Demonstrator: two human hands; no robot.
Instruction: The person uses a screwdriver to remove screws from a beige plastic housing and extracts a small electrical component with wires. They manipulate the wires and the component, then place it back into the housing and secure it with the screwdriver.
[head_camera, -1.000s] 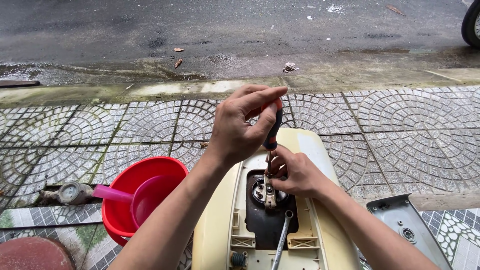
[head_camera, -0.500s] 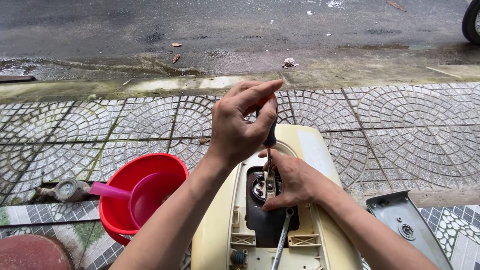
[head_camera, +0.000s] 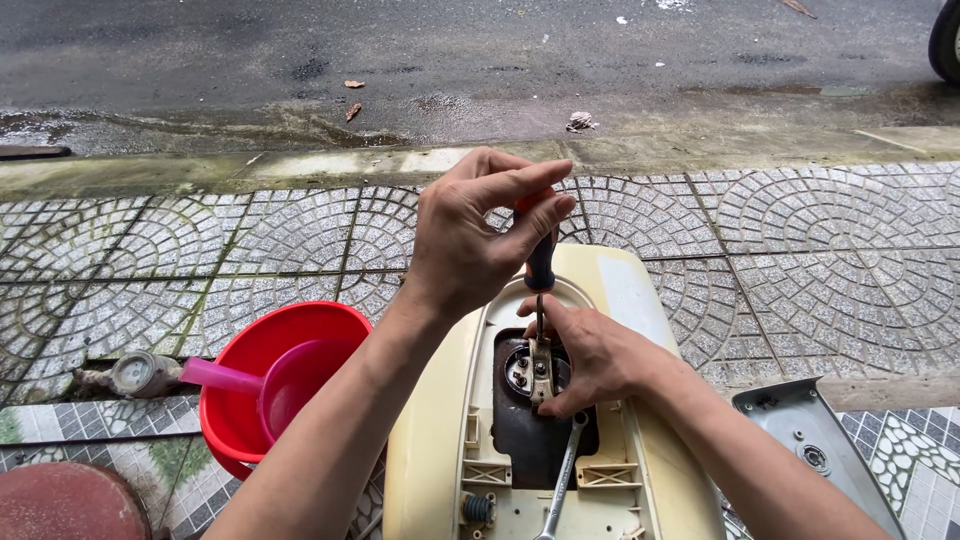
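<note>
A cream plastic appliance housing (head_camera: 640, 300) lies on the pavement, its dark inner opening (head_camera: 530, 430) facing up. My left hand (head_camera: 470, 240) grips the black and red handle of a screwdriver (head_camera: 540, 265) from above. The screwdriver stands upright with its tip down in the opening. My right hand (head_camera: 600, 355) rests on the edge of the opening. Its fingers pinch a small metal bracket (head_camera: 541, 368) right by the screwdriver's tip. A steel spanner (head_camera: 565, 480) lies in the housing just below my right hand.
A red basin (head_camera: 240, 400) with a pink ladle (head_camera: 290, 385) sits left of the housing. A grey metal cover plate (head_camera: 810, 440) lies at the right. A water meter (head_camera: 135, 373) sits far left, with a kerb (head_camera: 300, 165) and wet road beyond the patterned paving.
Both hands stay at the opening. My left hand has shifted its fingers slightly around the screwdriver handle, and my right hand has settled a little lower on the bracket.
</note>
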